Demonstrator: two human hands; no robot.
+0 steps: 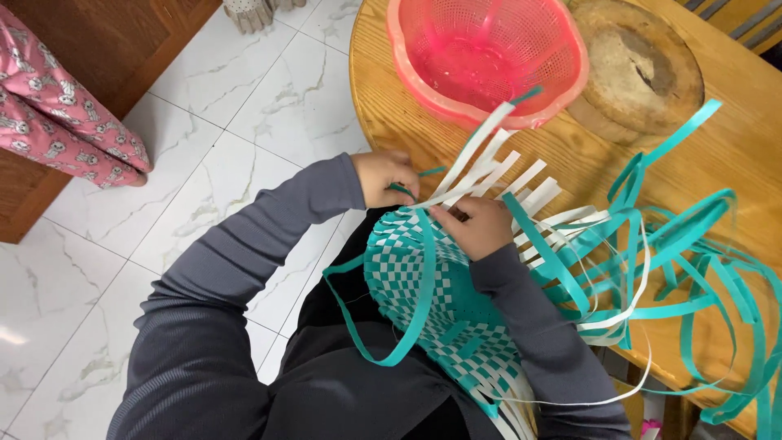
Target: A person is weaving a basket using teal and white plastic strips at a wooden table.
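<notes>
A half-woven basket (423, 285) of teal and white plastic strips rests on my lap against the table edge. My left hand (384, 176) pinches a teal strip at the basket's upper rim. My right hand (479, 225) presses on the weave just beside it, fingers closed around white strips. Loose white strip ends (497, 167) fan out above both hands. A long teal strip (411, 318) loops down over the woven panel. Both arms wear grey sleeves.
A round wooden table (391, 90) carries a pink plastic colander (486, 53), a round wooden block (643, 69) and a tangle of loose teal strips (692, 244). White marble floor tiles lie on the left. Another person's leg in pink patterned trousers (61, 122) stands at the far left.
</notes>
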